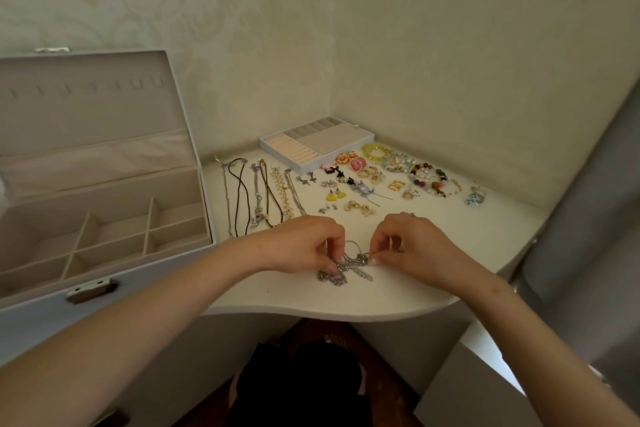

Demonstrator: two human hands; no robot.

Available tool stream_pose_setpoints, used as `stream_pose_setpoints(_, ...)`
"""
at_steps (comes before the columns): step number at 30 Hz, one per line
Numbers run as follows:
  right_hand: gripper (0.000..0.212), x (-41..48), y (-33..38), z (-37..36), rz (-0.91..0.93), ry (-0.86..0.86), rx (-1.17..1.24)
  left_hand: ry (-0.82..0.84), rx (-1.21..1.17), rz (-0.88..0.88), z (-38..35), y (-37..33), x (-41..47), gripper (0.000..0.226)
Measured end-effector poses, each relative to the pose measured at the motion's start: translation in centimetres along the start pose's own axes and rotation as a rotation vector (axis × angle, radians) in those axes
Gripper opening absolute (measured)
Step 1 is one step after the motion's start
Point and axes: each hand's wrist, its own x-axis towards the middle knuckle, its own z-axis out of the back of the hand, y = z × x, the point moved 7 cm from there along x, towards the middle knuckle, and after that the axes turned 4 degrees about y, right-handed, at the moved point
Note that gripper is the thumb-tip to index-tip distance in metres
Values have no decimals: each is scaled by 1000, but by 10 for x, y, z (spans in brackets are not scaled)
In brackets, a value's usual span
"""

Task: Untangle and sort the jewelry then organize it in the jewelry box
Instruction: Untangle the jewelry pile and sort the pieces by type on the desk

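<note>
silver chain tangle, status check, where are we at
Left hand and right hand both pinching the silver chain tangle. Still knotted, on the table. Jewelry box open, compartments bare. Nothing blocking.

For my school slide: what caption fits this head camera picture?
Both hands untangle silver chains beside an open jewelry box.

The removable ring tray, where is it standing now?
In the head view, the ring tray stands on the table, in the back corner by the wall, behind the earrings.

Head view; looks down, close, over table [433, 274].
</note>
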Motion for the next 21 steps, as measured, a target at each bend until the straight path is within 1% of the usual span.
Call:
stream_pose_setpoints(2,20,2,2,0,10,-7,63,-26,-42,-3,2,1,0,14)
stream_pose_setpoints(5,18,8,3,-4,12,16,18,-108,-141,-16,6,5,2,12)
stream_pose_setpoints(8,19,9,2,-2,-7,6,57,-185,-248,-21,9,7,0,14)
stream_pose_setpoints(12,14,2,0,9,-34,-52,293,-265,-338,-46,13,12,-1,14)
stream_pose_setpoints(15,15,-1,-1,19,-37,-139,405,-304,-379,-61,14,12,-1,12)
stream_pose_setpoints(17,14,-1,-3,26,-34,-195,524,-306,-436,-68,15,11,0,12)
stream_pose_setpoints(21,16,-2,-4,39,3,-248,784,-291,-519,-69,17,11,2,18)
